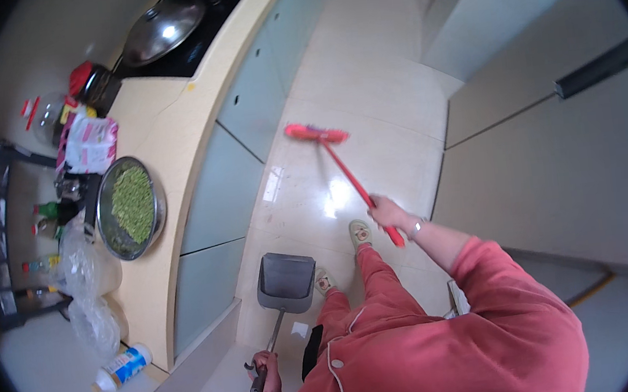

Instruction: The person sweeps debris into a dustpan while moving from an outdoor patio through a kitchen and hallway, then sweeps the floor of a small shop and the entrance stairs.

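My right hand (387, 211) is closed around the red handle of a broom (346, 171), near the handle's end. The broom's red head (317, 133) lies on the tiled floor by the base cabinets. At the bottom, my left hand (266, 362) grips the dark handle of a grey long-handled dustpan (287, 279). Its pan is beside my left slipper (324, 280), with the open side facing away from me. My right slipper (360, 232) stands between the broom handle and the dustpan.
Along the left runs a beige counter (179, 112) with a steel bowl (160, 203) of chopped green food, plastic bags (83, 266), bottles, and a white-and-blue bottle (122, 367). A lidded wok (163, 31) sits on the black hob. Pale panels with a dark handle (599, 67) flank the right side.
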### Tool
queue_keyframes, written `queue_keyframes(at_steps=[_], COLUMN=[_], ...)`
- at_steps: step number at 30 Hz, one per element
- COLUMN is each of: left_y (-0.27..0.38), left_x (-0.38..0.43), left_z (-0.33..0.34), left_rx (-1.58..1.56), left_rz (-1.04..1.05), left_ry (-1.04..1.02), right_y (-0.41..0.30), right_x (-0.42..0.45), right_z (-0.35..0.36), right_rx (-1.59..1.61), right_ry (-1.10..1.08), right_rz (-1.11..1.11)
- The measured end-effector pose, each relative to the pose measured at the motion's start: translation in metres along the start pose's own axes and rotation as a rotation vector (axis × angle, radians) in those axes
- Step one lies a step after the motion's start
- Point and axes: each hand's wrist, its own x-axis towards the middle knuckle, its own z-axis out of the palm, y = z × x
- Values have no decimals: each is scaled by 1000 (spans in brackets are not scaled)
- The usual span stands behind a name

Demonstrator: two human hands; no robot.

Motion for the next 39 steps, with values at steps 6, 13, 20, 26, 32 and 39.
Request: queue_keyframes(at_steps=[6,13,20,26,32,39], left_y=[-15,-52,-101,-134,-169,-166], left_x=[-36,-56,-61,-82,-94,-117], left_z=[-20,-53,-79,-97,-120,-105], left_rx=[-55,-73,-46,-32,-102,-481], left_rz=[10,1,32,28,33,-102], left_ry=[53,104,186,238,164,342], right_y=[-67,-9,-60,-94,-42,-21], right_x=[137,34,-112,-133,-39,-99], right_z=[33,157,133,106,203,306], right_rx=[-157,-569,-253,-213,-569,-1116], right_ry=[26,-198,-502,-460,-313,-754], right_rz=[215,-63,75,113,-189,-734])
